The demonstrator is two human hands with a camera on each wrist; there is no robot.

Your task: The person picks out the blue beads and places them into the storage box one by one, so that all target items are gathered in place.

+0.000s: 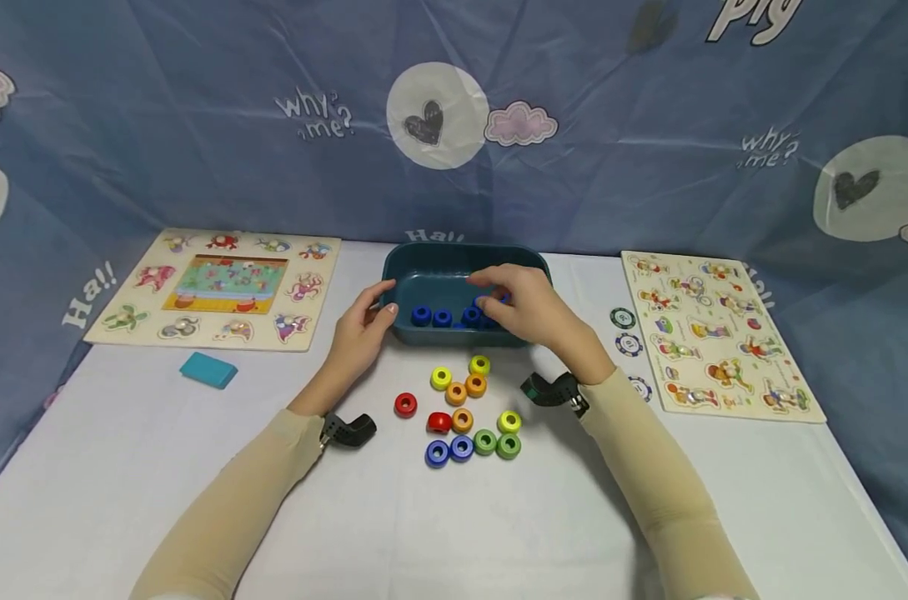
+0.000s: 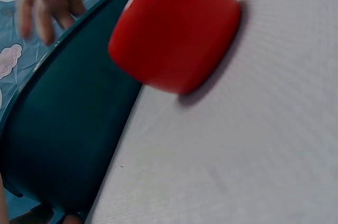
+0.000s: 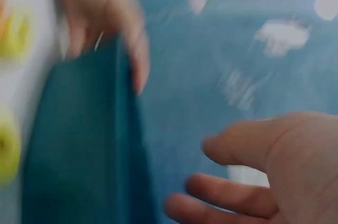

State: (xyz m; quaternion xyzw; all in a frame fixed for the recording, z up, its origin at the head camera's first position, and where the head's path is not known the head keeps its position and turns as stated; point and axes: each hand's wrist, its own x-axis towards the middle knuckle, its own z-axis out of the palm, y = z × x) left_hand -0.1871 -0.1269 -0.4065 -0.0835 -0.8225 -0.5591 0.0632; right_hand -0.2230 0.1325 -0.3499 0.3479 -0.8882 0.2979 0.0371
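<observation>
A dark teal plastic bin point(image 1: 461, 337) stands at the back of the table with several blue beads point(image 1: 442, 317) in it. My left hand point(image 1: 362, 329) holds the bin's left end, thumb and fingers at the rim. Over the bin's right side hovers my right hand point(image 1: 524, 304), its fingers loosely bent; in the right wrist view no object shows between the thumb and fingers point(image 3: 237, 195). Several loose beads lie in front of the bin: yellow beads point(image 1: 479, 365), orange beads point(image 1: 476, 384), red beads point(image 1: 405, 405), green beads point(image 1: 509, 446) and blue-violet beads point(image 1: 437, 453).
A picture puzzle board point(image 1: 146, 325) lies at the left, with a turquoise block point(image 1: 208, 370) in front of it. Another puzzle board point(image 1: 694, 358) is at the right, beside several round chips point(image 1: 629, 344). A printed blue cloth point(image 1: 611, 183) hangs behind the table.
</observation>
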